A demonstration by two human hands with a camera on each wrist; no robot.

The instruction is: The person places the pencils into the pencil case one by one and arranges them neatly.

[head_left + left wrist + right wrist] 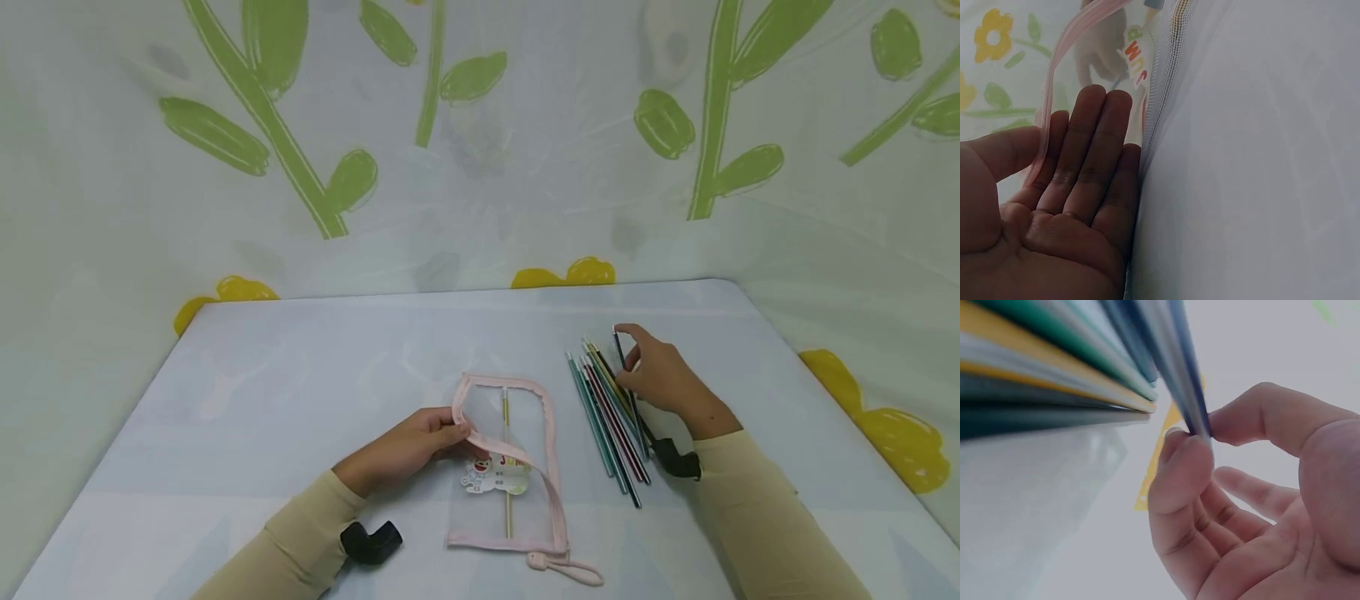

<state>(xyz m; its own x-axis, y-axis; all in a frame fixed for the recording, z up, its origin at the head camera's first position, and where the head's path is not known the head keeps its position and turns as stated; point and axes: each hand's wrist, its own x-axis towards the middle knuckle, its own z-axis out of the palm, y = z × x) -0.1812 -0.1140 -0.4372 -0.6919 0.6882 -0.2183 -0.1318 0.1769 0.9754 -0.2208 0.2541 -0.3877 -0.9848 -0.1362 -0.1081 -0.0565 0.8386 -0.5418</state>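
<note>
My left hand point(420, 446) pinches the pink zipper edge point(1049, 112) of a see-through mesh pencil pouch point(471, 521), lifting its top flap on the left side. One yellow pencil point(506, 408) lies lengthwise in the pouch, partly behind the printed label point(495, 475). With thumb and fingers, my right hand point(663, 379) holds a dark blue striped pencil point(1185, 381) near one end, tilted over a loose pile of pencils point(600, 408). Green, red, yellow and dark ones make up that pile, just right of the pouch.
A pink pull strap point(573, 571) hangs from the pouch's near right corner. The white table point(315, 358) carries all of this. Behind it is a pale wall covering point(525, 200) with green leaves and yellow flowers. Black wrist pieces point(371, 542) sit at both sleeves.
</note>
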